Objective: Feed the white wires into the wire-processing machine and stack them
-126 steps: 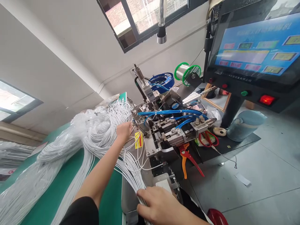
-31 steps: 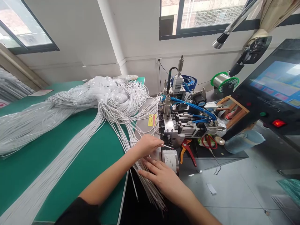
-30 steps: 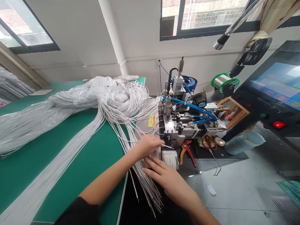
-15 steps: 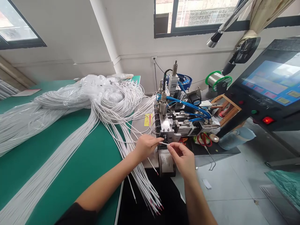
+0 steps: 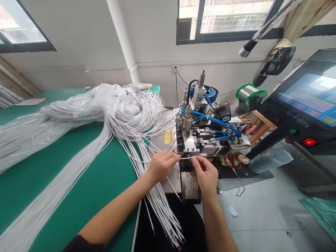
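A white cable (image 5: 186, 158) is stretched level between my two hands, in front of the machine (image 5: 190, 142) with metal cylinders and blue tubes. My left hand (image 5: 162, 164) pinches it on the left, and my right hand (image 5: 206, 171) pinches its right end between thumb and finger. Below my left hand, a bundle of white cables (image 5: 164, 210) with reddish tips hangs over the table edge. More white cables (image 5: 139, 119) lie coiled on the green table (image 5: 105, 182), partly under clear plastic.
On the right stands a control screen (image 5: 309, 94) with a red lit switch. A spool of wire (image 5: 250, 93), a black fan (image 5: 280, 60), red-handled scissors (image 5: 232, 161) and a clear plastic container (image 5: 270, 160) are around the machine.
The whole view has shifted slightly. My right hand has risen a little relative to my left, and the cable between them now lies level instead of slanting down to the right.
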Motion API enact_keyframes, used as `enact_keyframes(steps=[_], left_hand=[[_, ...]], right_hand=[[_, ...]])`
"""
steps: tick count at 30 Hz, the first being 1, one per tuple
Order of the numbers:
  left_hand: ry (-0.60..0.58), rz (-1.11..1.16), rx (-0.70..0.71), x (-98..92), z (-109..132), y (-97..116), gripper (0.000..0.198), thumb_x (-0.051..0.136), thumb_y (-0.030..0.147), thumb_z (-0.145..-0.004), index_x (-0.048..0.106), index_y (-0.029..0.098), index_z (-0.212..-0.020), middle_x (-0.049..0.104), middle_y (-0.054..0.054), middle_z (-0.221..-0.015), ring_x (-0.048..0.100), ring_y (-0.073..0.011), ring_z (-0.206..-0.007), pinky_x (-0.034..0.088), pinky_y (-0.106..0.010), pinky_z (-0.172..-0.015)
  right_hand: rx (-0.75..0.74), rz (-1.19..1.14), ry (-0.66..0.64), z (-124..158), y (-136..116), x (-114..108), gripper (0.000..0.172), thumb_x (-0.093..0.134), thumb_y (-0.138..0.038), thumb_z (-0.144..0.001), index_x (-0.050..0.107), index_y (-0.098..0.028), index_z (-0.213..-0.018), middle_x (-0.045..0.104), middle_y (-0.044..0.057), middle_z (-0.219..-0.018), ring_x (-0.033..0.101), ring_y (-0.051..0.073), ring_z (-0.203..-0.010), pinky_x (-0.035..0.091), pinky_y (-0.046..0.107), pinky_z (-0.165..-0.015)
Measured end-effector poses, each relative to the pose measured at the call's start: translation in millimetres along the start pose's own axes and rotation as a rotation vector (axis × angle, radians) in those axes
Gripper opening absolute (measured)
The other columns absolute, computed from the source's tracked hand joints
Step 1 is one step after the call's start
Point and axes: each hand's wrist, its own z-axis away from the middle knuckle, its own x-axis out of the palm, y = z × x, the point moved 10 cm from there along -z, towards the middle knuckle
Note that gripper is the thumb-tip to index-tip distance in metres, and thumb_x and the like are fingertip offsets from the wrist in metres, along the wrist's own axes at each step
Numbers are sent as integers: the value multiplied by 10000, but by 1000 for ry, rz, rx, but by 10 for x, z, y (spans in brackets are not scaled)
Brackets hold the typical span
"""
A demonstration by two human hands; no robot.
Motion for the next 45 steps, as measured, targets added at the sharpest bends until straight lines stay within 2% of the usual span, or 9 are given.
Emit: enact_keyframes(steps=[7,15,23,25,29,33,38,45], left_hand=[[41,-52,18,19,53,-1,186,486,208,-942,671,197,-932,684,-20,-777,630,-130,-741,475,-268,-695],[49,-26,65,38,63,91,212,474,198,-931,661,182,-833,639,-17,-671,583,-136,-649,451,-281,-634],[-37,-40,144,190,134,128,269,402,141,-929,657,179,-856,605,-16,-655,572,-134,-641,458,-277,-653],[-55,-32,161,218,132,124,262,407,129,-924,661,189,-895,593,-4,-650,563,-133,-631,444,-273,-636],[-93,19,144,253,113,76,277,415,117,-911,664,225,-965,591,8,-677,554,-131,-643,417,-263,-621],[-133,46,136,314,119,54,268,445,132,-905,673,244,-987,608,-2,-734,559,-128,-682,420,-256,-651],[-159,57,121,391,133,30,294,445,125,-907,681,260,-1021,610,-14,-760,556,-119,-690,422,-238,-664],[-173,39,130,419,144,24,341,420,107,-898,686,259,-1047,608,-23,-779,543,-127,-706,427,-259,-692]], right_hand=[[-59,69,-20,-10,-117,1,268,592,-406,-860,716,-175,-913,726,68,-883,667,214,-825,512,335,-796],[-155,115,-150,46,-300,12,236,537,-350,-902,712,-193,-896,719,54,-877,659,198,-833,501,306,-785],[49,99,-371,-43,-20,36,296,597,-425,-821,709,-154,-859,734,82,-820,681,223,-753,521,304,-674],[43,159,-362,-87,23,19,283,587,-409,-821,707,-156,-863,732,81,-825,677,220,-746,516,304,-672],[-97,380,-294,-140,-20,-10,233,552,-343,-829,703,-167,-848,717,76,-837,645,211,-742,496,311,-688],[-164,516,-313,-123,-37,18,210,528,-300,-825,695,-173,-838,698,67,-817,601,192,-677,469,308,-655],[-103,484,-341,-102,29,-18,219,538,-329,-833,689,-171,-818,689,57,-780,578,181,-645,448,293,-624],[39,344,-351,-150,256,-13,287,561,-433,-820,628,-166,-737,627,34,-686,545,172,-626,415,269,-596]])
